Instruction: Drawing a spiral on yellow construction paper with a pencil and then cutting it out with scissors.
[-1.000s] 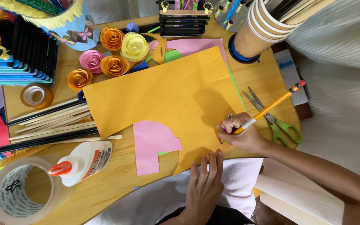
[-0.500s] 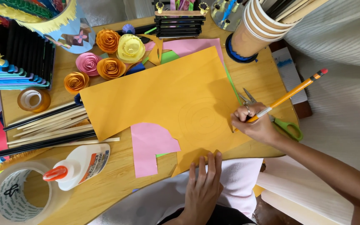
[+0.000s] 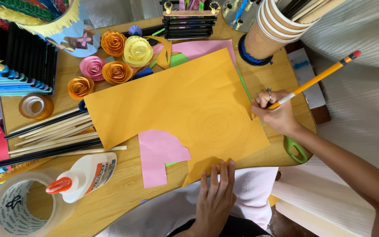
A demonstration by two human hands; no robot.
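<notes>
Fingers of the right hand [image 3: 275, 115] pinch a yellow pencil [image 3: 316, 80] at the orange sheet's [image 3: 163, 101] right edge, farther right than half a second ago. Left hand [image 3: 216, 197] fingers lie flat on its near edge. Beyond, a paper cup [image 3: 268, 30] holds sticks. Five paper roses [image 3: 117, 72], two tape rolls [image 3: 12, 210] lie left on the worktop [image 3: 123, 197].
</notes>
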